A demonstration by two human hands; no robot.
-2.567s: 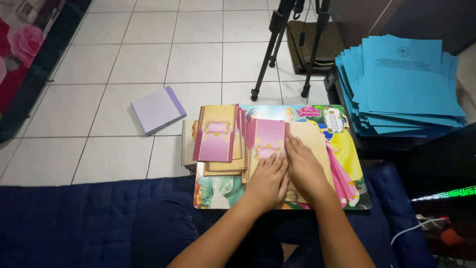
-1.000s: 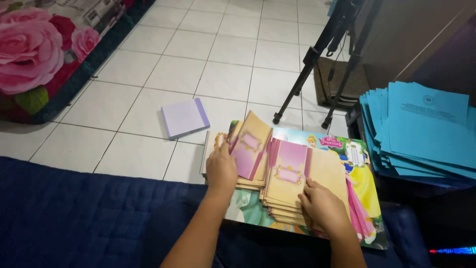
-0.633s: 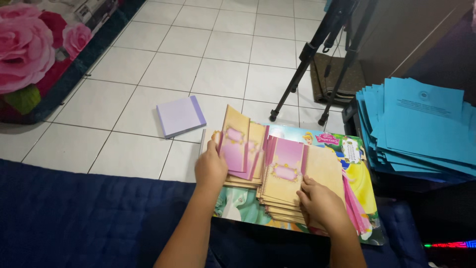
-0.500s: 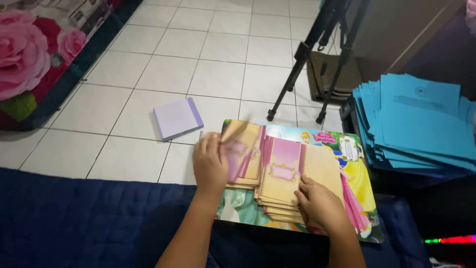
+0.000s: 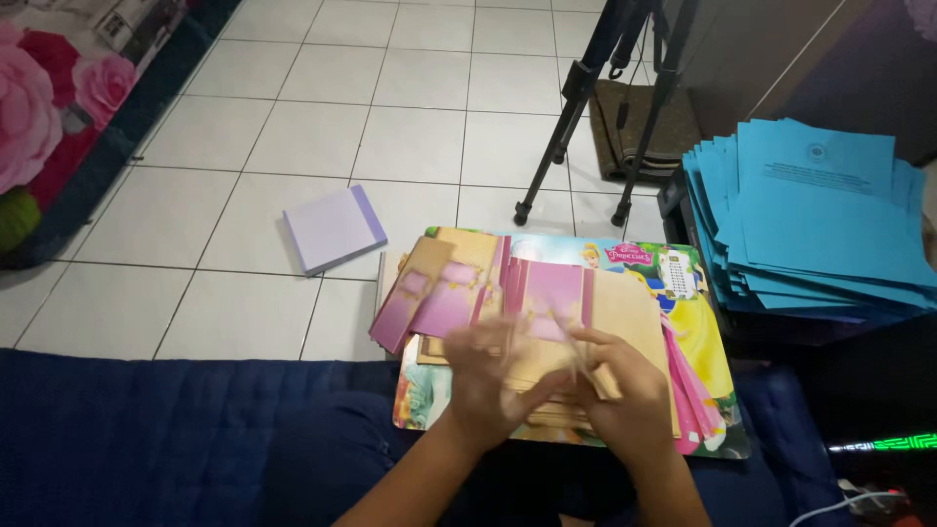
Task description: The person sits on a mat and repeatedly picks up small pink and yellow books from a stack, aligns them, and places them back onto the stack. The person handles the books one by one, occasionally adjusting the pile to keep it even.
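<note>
White tiled floor (image 5: 410, 146), blue mat (image 5: 146, 429), tripod (image 5: 605, 98)

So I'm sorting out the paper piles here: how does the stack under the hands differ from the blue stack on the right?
The tan-and-pink card stack is two-coloured, with pink panels on tan; the blue sheet stack is one plain blue. The card stack lies on the colourful cartoon board, under the left hand and right hand; the blue stack sits apart, untouched. The blue sheets look larger. Both piles are fanned unevenly.
</note>
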